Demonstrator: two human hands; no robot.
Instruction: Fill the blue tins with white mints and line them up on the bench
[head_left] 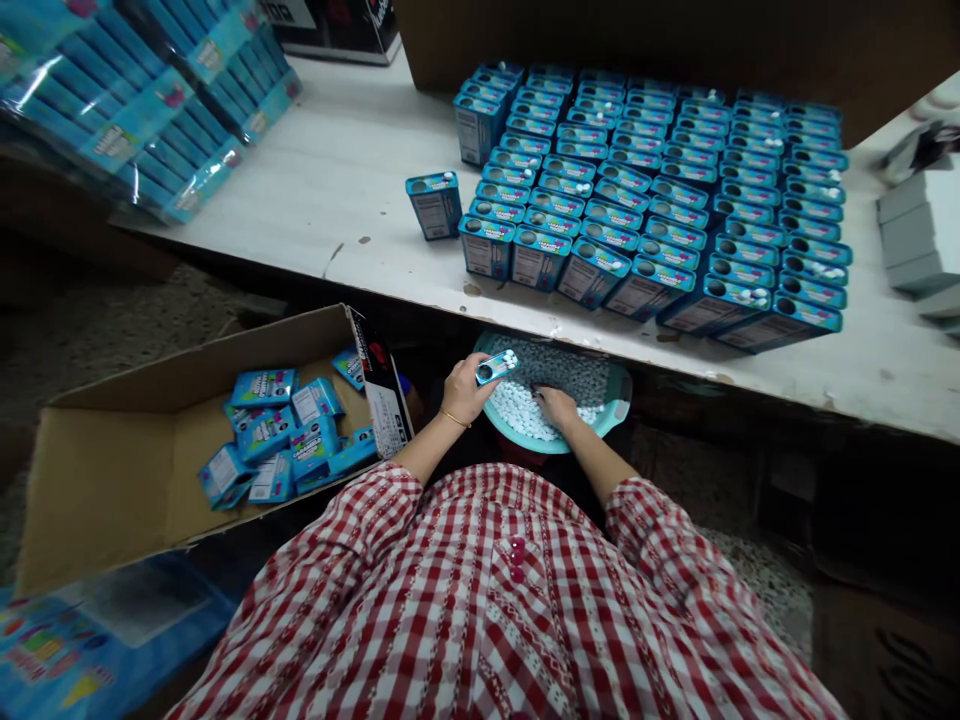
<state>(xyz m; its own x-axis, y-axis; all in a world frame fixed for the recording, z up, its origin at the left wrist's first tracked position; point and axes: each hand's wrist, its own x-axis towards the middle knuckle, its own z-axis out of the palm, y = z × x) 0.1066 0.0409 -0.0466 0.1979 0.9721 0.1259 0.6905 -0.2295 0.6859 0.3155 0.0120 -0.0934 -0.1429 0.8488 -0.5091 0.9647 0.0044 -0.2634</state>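
Note:
My left hand (465, 388) is closed round a small blue box (496, 367), holding it over a teal bowl (619, 402) full of small white pellets (559, 372). Fingers curled, my right hand (556, 407) rests in the pellets at the bowl's near side; whether it holds any is hidden. The bowl sits below the table's front edge, just ahead of my red checked shirt.
Several rows of upright blue boxes (652, 190) cover the white table (337, 170), one box (434, 204) standing apart on the left. A cardboard carton (120, 450) at lower left holds loose blue boxes (281, 430). Wrapped blue packs (150, 100) lie top left; grey blocks (911, 235) at right.

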